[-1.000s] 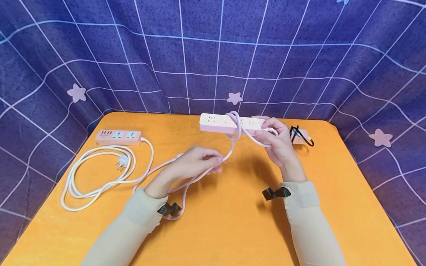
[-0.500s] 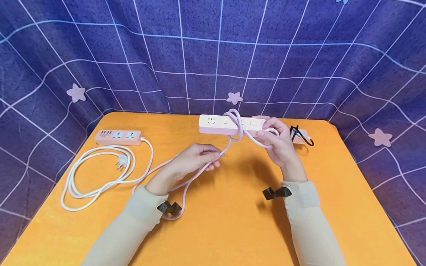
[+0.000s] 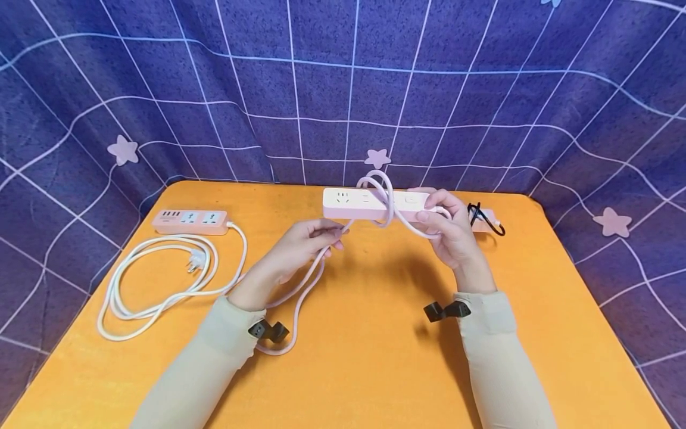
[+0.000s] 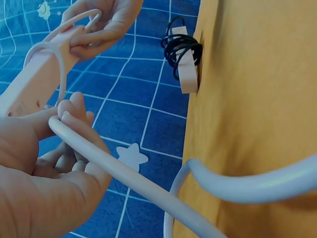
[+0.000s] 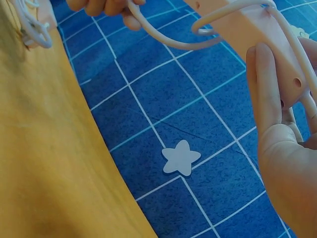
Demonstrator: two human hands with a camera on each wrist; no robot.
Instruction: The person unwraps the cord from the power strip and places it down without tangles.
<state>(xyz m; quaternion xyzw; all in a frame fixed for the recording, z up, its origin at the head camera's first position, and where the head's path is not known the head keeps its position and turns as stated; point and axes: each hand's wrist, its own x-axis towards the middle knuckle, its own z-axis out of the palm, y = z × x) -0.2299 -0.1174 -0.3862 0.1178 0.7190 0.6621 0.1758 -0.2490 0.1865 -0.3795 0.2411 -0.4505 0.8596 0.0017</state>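
Observation:
My right hand (image 3: 450,229) grips the right end of a pink and white power strip (image 3: 351,202), holding it up above the table. The strip's pale pink cord (image 3: 390,196) leaves that end and loops around the strip's middle. Lower left of the strip, my left hand (image 3: 302,247) pinches the cord between thumb and fingers. From there the cord hangs down past the left wrist to the table. In the left wrist view the pinched cord (image 4: 133,181) runs out from between the fingertips. The right wrist view shows fingers (image 5: 267,84) pressed along the strip's underside.
A second pink power strip (image 3: 190,222) lies at the table's left, its white cord (image 3: 115,304) coiled in front with the plug (image 3: 197,260) inside the coil. Behind my right hand sits a small pink strip (image 3: 485,220) wrapped in black cord. A blue grid curtain (image 3: 321,89) backs the orange table (image 3: 375,357).
My left hand has moved up and left with the pinched cord, and the loop around the strip now stands higher above it. The right hand and strip have barely shifted.

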